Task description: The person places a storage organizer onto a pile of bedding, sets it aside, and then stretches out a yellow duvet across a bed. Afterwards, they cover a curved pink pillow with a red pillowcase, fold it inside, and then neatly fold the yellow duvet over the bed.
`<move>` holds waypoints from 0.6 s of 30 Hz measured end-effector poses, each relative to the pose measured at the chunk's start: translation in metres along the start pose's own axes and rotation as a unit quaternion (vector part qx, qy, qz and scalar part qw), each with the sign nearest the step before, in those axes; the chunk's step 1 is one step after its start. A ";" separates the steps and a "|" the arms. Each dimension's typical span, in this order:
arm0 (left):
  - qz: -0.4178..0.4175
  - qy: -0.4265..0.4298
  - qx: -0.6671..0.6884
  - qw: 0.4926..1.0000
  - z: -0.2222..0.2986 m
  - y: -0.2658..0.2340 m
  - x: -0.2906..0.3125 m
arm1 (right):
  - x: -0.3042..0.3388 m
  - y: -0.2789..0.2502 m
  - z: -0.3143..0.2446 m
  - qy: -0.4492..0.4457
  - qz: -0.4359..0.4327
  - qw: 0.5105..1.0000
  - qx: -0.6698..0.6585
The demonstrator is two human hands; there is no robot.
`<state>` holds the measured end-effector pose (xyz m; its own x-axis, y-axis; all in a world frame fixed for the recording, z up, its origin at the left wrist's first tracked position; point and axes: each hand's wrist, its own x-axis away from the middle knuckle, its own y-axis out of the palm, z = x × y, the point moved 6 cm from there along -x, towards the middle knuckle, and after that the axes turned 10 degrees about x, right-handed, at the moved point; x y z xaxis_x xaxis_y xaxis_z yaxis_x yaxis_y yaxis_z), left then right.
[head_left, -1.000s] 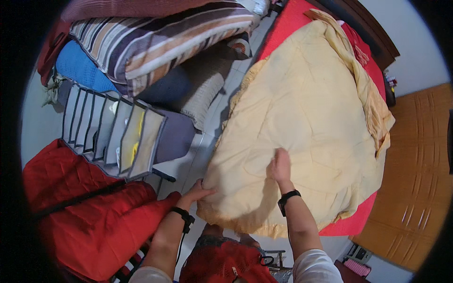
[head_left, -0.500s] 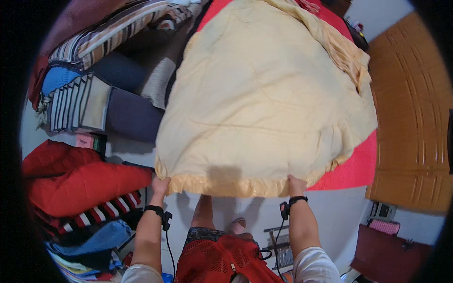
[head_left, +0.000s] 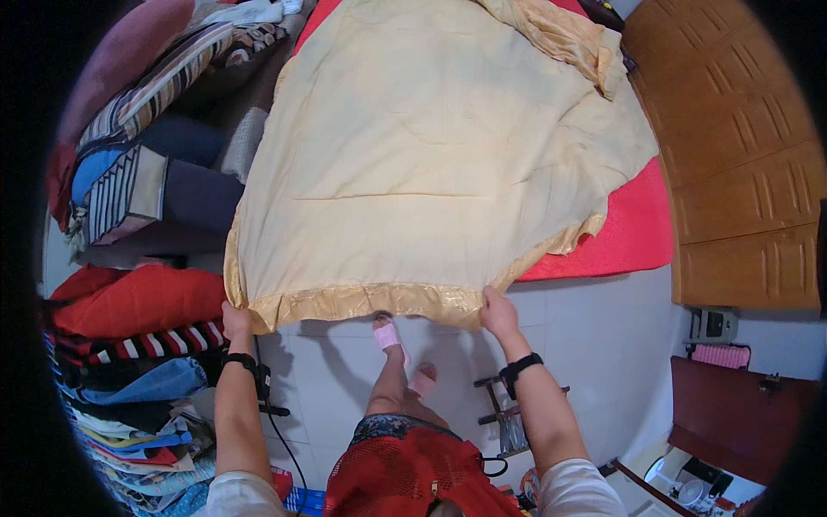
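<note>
A large pale-yellow quilt [head_left: 396, 155] with a shiny gold border is spread over a bed with a red sheet [head_left: 633, 228]. Its near edge is lifted past the foot of the bed and hangs over the floor. My left hand [head_left: 236, 321] is closed on the near left corner. Farther along the same border, my right hand [head_left: 499, 312] grips the quilt, the fingers partly hidden by cloth. Between the two hands the border runs slightly wavy. A bunched part of the quilt [head_left: 568, 39] lies folded over at the far right.
At left are a pile of folded clothes [head_left: 146, 388] and a red padded garment [head_left: 142, 297], with a dark box-like piece [head_left: 202, 198] beyond. A wooden wardrobe [head_left: 732, 155] stands at right. A small folding stool [head_left: 508, 418] is on the floor near my right forearm.
Both hands have moved left in view, pulling the quilt's near edge with them. More red sheet shows at the near right. My feet have shifted, and both pink slippers now show.
</note>
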<state>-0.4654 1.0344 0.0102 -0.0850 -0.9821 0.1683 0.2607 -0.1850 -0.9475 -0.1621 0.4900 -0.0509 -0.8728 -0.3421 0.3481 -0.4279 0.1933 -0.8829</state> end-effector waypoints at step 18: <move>-0.320 0.545 0.173 0.756 0.427 0.165 0.355 | -0.143 -0.151 0.199 0.196 0.067 0.914 -0.349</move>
<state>-0.0417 0.6392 0.0298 -0.9922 -0.1096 0.0593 0.0512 -0.7922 -0.6081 0.0738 0.3268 -0.0293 -0.8870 0.0568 0.4583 -0.2371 0.7955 -0.5576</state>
